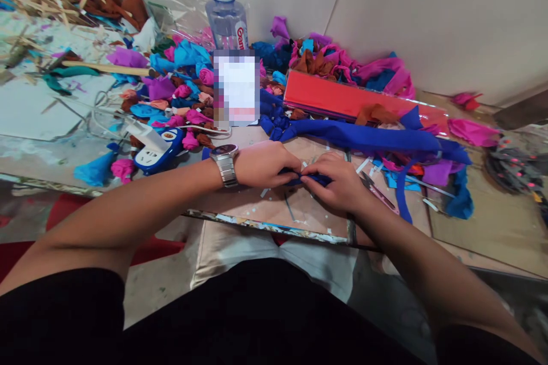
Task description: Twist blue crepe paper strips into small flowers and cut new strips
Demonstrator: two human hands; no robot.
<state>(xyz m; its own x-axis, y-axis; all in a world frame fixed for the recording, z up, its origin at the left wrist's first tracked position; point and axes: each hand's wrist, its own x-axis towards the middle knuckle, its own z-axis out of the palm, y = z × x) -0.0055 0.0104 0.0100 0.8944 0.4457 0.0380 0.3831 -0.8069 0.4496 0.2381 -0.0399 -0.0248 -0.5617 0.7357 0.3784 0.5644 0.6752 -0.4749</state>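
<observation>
Over the front middle of the table, both my hands pinch a small dark blue piece of cloth or crepe paper (295,181). My left hand (268,163), with a metal watch (225,164) on its wrist, has its fingers closed on the left end. Thumb and fingers of my right hand (336,179) grip the same piece on the right, and the fingertips of both hands nearly meet. My fingers hide much of its shape. Just beyond them lie a long blue strip (363,136) and a bunch of knotted dark blue pieces (276,125).
Behind my hands stand a phone-like panel (237,91), blurred out, and a water bottle (226,17). Colourful rolled bits (184,91) crowd the left, near a power strip (158,151) and green-handled pliers (64,77). A red packet (363,100) and a pink slim tool (379,191) lie right.
</observation>
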